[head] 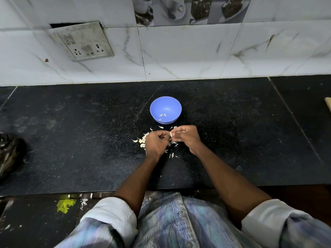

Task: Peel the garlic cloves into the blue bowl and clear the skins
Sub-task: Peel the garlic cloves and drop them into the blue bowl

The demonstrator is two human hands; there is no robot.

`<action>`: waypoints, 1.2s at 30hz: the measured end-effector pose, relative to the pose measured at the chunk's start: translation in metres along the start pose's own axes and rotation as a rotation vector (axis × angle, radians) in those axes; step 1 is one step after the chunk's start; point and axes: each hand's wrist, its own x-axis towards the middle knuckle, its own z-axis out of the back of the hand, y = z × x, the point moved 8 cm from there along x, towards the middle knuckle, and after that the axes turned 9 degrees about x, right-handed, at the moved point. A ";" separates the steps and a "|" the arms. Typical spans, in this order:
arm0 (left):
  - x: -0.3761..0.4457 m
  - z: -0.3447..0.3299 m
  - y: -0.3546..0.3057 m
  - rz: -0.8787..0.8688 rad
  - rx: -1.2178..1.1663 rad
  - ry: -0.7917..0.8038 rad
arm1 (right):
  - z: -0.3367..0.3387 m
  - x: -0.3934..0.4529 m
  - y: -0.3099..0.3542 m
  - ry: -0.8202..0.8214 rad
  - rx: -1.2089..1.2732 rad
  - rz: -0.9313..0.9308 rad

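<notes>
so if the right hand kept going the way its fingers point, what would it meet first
Probably the left hand: the right hand points its fingers leftward across the garlic clove pinched between them. Depth is hard to judge.

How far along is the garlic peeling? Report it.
Done: a few peeled cloves lie in the blue bowl. In hand: the right hand pinches a clove, the left hand beside it. Left: unpeeled cloves and scattered skins on the counter.

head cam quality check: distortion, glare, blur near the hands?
Head view: wide-angle bending curves the counter edge and wall tiles; soft sheen on the counter left of the blue bowl; left hand and right hand fairly sharp; corners dim.
</notes>
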 end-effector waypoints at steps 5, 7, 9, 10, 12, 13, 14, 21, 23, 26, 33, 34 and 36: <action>-0.002 0.000 0.002 0.012 -0.005 -0.010 | 0.000 0.000 -0.002 0.007 -0.007 -0.015; -0.002 0.001 0.002 0.024 -0.016 -0.023 | -0.001 0.000 -0.004 0.014 -0.014 -0.023; -0.002 0.001 0.003 0.050 -0.048 -0.035 | -0.003 -0.001 -0.005 0.019 -0.012 -0.028; -0.003 0.002 0.003 0.057 -0.066 -0.038 | -0.004 -0.001 -0.006 0.022 -0.003 -0.030; -0.002 0.001 0.004 0.055 -0.101 -0.030 | -0.005 -0.001 -0.006 0.026 0.027 -0.033; -0.001 0.000 0.005 0.059 -0.123 -0.022 | -0.006 -0.001 -0.007 0.028 0.043 -0.037; -0.001 -0.001 0.006 0.064 -0.142 -0.012 | -0.006 -0.001 -0.007 0.028 0.053 -0.043; -0.004 -0.001 0.005 0.064 -0.112 -0.009 | -0.005 -0.002 -0.010 0.000 0.067 -0.069; -0.005 -0.001 0.002 0.051 -0.094 -0.015 | -0.005 -0.002 -0.011 -0.008 0.065 -0.074; -0.008 0.002 0.002 0.057 -0.108 -0.029 | -0.006 -0.002 -0.011 -0.011 0.067 -0.076; -0.005 -0.002 0.007 0.072 -0.186 0.011 | -0.002 0.000 -0.012 -0.016 0.097 -0.086; -0.005 -0.003 0.007 0.085 -0.205 0.009 | -0.002 0.000 -0.012 -0.017 0.106 -0.084; -0.005 -0.001 0.006 0.095 -0.219 0.004 | -0.002 0.000 -0.010 -0.018 0.098 -0.081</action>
